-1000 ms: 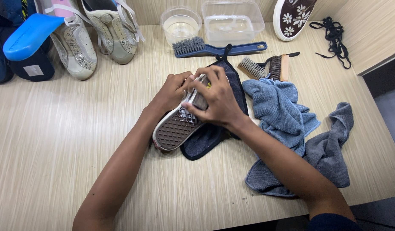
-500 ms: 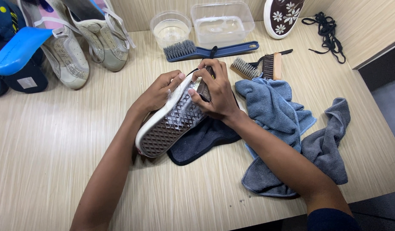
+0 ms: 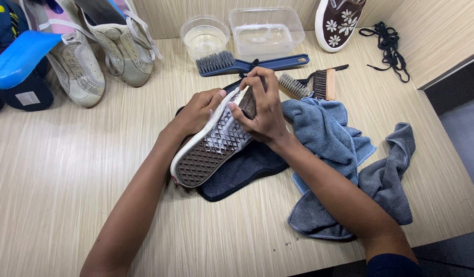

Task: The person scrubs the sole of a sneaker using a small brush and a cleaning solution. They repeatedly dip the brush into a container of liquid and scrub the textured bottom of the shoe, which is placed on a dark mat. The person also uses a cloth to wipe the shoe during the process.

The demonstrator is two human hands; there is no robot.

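Note:
A sneaker (image 3: 212, 149) with a white rim and a grey patterned sole is held tilted, sole up, over a dark blue cloth (image 3: 242, 172) on the table. My left hand (image 3: 196, 110) grips its left side near the toe. My right hand (image 3: 262, 110) clasps the toe end from the right, fingers curled over the rim. The shoe's upper is hidden underneath.
A blue-grey towel (image 3: 329, 138) and a grey towel (image 3: 390, 174) lie to the right. Behind: a blue brush (image 3: 237, 64), small brushes (image 3: 308, 84), two clear tubs (image 3: 265, 31), a flowered brown shoe (image 3: 339, 20), black laces (image 3: 388, 48). Pale sneakers (image 3: 88, 56) and blue insoles (image 3: 21, 56) sit at left.
Both hands have tipped the sneaker up and turned it, so the sole faces more toward me and the heel points lower left. My view has shifted slightly.

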